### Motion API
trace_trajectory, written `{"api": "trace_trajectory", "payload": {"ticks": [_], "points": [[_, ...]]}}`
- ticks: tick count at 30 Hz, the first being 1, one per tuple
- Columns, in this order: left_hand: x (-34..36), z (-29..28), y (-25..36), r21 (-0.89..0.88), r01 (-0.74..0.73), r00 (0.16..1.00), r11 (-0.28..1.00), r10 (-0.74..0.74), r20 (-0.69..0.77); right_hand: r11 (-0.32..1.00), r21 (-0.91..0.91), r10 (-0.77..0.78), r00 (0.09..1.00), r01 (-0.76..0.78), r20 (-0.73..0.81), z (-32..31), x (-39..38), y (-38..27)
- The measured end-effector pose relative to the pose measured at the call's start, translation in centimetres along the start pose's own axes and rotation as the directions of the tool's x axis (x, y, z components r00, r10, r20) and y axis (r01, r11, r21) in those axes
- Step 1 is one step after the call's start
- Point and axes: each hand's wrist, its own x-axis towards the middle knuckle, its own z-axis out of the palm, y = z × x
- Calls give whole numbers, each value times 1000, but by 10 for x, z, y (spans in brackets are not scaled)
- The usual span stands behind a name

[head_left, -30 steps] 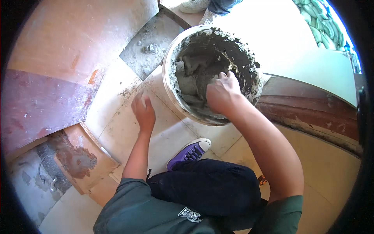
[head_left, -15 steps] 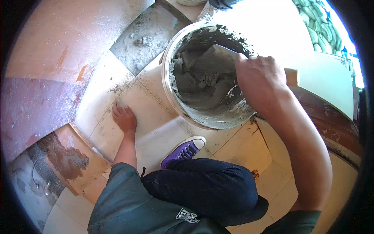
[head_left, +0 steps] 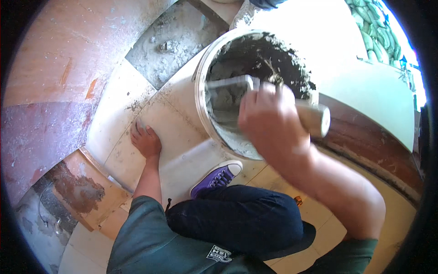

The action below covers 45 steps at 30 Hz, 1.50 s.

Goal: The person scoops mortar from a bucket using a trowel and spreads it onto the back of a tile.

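Note:
My right hand (head_left: 273,114) is closed round the wooden handle of a trowel (head_left: 313,118), over the mouth of a white bucket (head_left: 201,98). The trowel's blade shows almost edge-on and slightly blurred, reaching left to the bucket's inner side. Wet grey mortar (head_left: 226,99) lies inside, and dark smears of it coat the far wall. Part of the mortar is hidden by the hand. On the left, my left hand (head_left: 146,140) rests on the pale floor tiles (head_left: 178,132) with its fingers stretched out, holding nothing.
Beyond the tiles is a square gap with rough grey mortar (head_left: 169,48). Reddish-brown boards (head_left: 59,59) line the left side. A purple shoe (head_left: 216,179) is just below the bucket. At the far right, light green bags (head_left: 376,29) are heaped beside a pale panel (head_left: 383,91).
My right hand has moved left and nearer, lifting the trowel out of the mortar and turning it so the handle shows. The bucket has tilted. My left hand stays put.

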Motion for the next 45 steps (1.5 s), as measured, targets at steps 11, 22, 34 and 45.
{"api": "trace_trajectory", "payload": {"ticks": [11, 22, 34, 45], "points": [[2, 4, -1, 10, -5, 998, 1000, 5, -60, 963, 112, 242, 969, -245, 39, 63, 35, 31], [-1, 3, -8, 17, -3, 999, 1000, 4, -42, 981, 164, 75, 983, -103, 171, 29, -1, 76], [0, 10, -7, 79, 30, 1000, 996, -30, -3, 851, 474, -3, 900, -226, 435, 89, 29, 17], [-1, 9, -5, 113, 63, 995, 992, -72, 74, 511, 661, -81, 735, -549, 673, 71, 29, 15]]}}
